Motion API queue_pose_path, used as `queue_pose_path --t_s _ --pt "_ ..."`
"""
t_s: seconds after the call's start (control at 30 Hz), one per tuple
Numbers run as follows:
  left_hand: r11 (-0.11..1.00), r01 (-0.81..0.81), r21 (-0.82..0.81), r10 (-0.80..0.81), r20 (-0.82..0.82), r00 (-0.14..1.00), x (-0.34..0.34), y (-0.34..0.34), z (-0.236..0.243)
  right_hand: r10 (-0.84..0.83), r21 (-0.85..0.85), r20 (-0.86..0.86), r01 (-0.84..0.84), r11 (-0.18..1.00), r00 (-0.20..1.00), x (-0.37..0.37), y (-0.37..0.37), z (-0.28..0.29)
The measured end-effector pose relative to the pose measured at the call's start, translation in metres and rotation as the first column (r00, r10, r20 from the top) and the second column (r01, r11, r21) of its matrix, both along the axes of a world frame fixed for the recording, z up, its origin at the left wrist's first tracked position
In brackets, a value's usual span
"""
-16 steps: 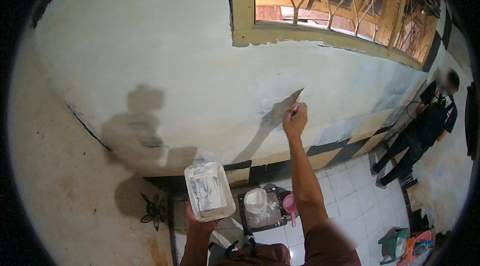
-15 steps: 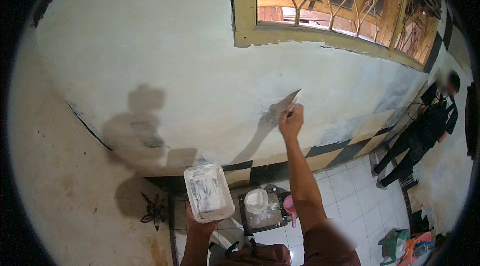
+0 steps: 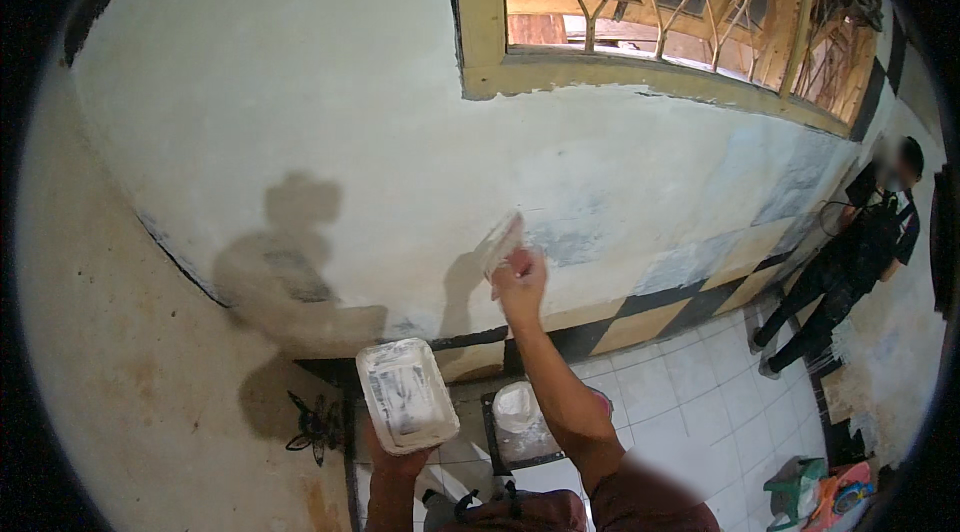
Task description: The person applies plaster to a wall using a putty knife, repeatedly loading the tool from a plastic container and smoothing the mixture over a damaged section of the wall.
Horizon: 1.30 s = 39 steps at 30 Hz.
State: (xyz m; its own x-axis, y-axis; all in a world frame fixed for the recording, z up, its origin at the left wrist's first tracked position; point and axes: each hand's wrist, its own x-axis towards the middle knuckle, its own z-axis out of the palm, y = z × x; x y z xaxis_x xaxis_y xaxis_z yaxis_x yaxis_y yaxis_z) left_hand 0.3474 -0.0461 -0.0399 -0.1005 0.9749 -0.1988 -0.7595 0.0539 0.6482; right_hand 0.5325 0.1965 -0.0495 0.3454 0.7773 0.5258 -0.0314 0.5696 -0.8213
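Observation:
My right hand is closed around a putty knife, its pale flat blade against or very close to the whitish wall. Just right of the blade is a grey, smeared patch. Low at the left, my left hand grips a white rectangular tub from below, its open top facing up. White paste coats the tub's inside, with darker streaks at the bottom. Most of my left hand's fingers are hidden under the tub.
A barred yellow window frame sits above. Below, a small dark-edged stand holds a white container, partly behind my right arm. At the right a person in dark clothes stands by the wall. Green and orange items lie on the tiled floor.
My right hand has swept the putty knife left and down along the wall, baring the grey patch. The tub in my left hand has shifted slightly left and down.

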Motion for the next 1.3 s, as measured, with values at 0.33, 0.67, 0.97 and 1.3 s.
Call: queue_pose_path --t_s 0.33,0.67,0.97,1.3 --pt "0.996 0.079 0.043 -0.080 0.012 0.997 0.009 0.002 0.004 -0.493 0.007 0.019 0.493 0.870 0.870 0.111 0.016 -0.002" --pt "0.999 0.022 -0.046 -0.007 0.298 0.955 0.005 0.004 0.015 -0.529 0.473 0.711 0.241 0.847 0.464 0.068 0.030 -0.032" --pt "0.999 0.022 0.037 -0.015 -0.162 0.987 0.014 -0.001 0.018 -0.522 -0.041 0.024 0.523 0.852 0.853 0.161 0.023 0.001" --pt "0.999 0.045 0.020 -0.045 0.013 0.999 -0.005 -0.005 -0.002 -0.485 0.130 0.126 0.470 0.873 0.866 0.097 0.064 0.041"
